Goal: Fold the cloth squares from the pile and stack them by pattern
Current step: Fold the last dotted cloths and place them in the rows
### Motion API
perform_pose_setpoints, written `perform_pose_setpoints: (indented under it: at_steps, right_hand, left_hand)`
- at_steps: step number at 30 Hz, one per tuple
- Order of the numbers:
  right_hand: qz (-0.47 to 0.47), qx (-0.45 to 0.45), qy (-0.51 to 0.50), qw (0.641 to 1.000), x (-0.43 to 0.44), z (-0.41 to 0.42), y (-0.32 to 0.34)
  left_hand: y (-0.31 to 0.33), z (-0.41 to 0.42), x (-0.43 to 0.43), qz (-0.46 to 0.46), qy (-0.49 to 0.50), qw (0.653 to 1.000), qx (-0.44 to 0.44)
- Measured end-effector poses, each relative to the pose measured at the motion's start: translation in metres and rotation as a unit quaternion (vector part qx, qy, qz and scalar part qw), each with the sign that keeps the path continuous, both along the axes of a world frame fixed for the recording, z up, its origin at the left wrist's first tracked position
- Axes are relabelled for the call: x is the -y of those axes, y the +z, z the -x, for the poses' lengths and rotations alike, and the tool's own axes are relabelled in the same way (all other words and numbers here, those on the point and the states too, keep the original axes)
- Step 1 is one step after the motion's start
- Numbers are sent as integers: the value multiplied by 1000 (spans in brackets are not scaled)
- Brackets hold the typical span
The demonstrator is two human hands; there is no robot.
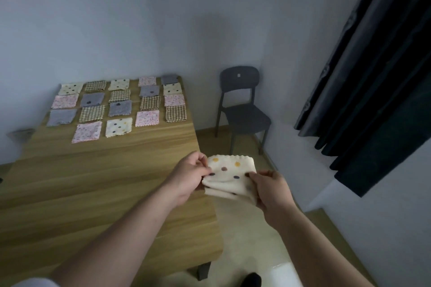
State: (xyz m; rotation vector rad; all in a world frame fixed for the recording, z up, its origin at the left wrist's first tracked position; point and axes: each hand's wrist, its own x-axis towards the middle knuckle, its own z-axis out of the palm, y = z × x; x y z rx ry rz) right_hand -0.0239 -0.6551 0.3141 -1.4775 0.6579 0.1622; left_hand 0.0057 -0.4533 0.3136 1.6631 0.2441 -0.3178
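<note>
Two bare forearms reach forward from the near edge of the view. The left hand [190, 176] and right hand [271, 190] hold a dotted cream cloth [229, 173] between them, the fingers [202, 159] of each hand pinching one side of it. The cloth seems doubled over, with loose layers showing at its near edge. It hangs in the air just past the right edge of the wooden table [105, 193], over the floor [247, 228]. If either pinch loosens, it would likely drop to the floor, and the layers could slide out of line. On the table's far end, cloth squares [150, 103] of mixed patterns lie flat in rows, close together, so a careless placing could disturb them. Farther off stand a dark chair [242, 109] and, on the right, a dark curtain [373, 77].
</note>
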Motion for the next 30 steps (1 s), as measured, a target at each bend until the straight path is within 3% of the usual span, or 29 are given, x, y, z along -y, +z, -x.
perform_pose_setpoints:
  at_steps: [11,16,22,27,30]
  right_hand:
    - [92,17,128,987,91,-171,15]
    - [-30,-4,137,990,117,-240,16]
    - [-67,-25,254,964,131,-340,-9]
    - [-14,-32,373,927,124,-403,-6]
    - [-10,-48,441,896,96,-446,-3]
  left_hand:
    - [1,-148,95,84,45,995,-40]
    - [12,-203,120,93,64,991,-73]
    - [7,-266,132,82,142,983,-79]
    - [15,-288,134,66,227,969,-66]
    - [9,-300,121,9,280,958,-58]
